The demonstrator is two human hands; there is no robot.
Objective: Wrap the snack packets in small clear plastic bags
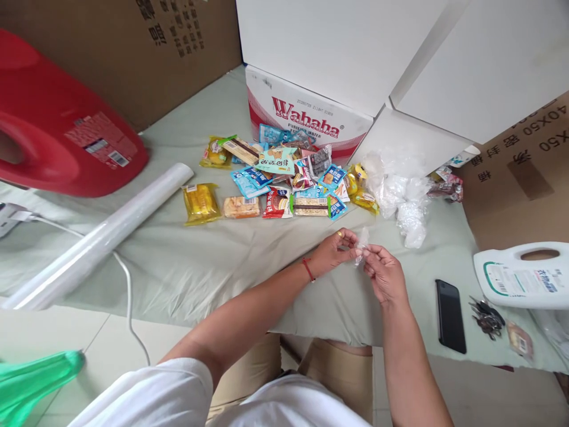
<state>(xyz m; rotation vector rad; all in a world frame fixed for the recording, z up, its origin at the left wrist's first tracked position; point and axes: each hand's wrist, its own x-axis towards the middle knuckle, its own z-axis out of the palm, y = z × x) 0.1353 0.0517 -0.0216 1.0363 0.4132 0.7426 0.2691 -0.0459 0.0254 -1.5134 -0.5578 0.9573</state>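
My left hand (334, 251) and my right hand (384, 274) meet over a pale green cloth (213, 261), both pinching a small clear plastic bag (361, 242) between the fingertips. A red string circles my left wrist and a ring sits on a left finger. Just beyond the hands lies a pile of wrapped snacks (284, 178): yellow, blue, red and brown packets. A heap of crumpled clear plastic bags (400, 193) lies to the right of the snacks, closest to my right hand.
A Wahaha carton (306, 118) and white boxes stand behind the snacks. A red jug (57, 124) and a roll of clear film (102, 237) lie at left, with a white cable. A black phone (450, 315), keys (486, 317) and a white jug (524, 276) lie at right.
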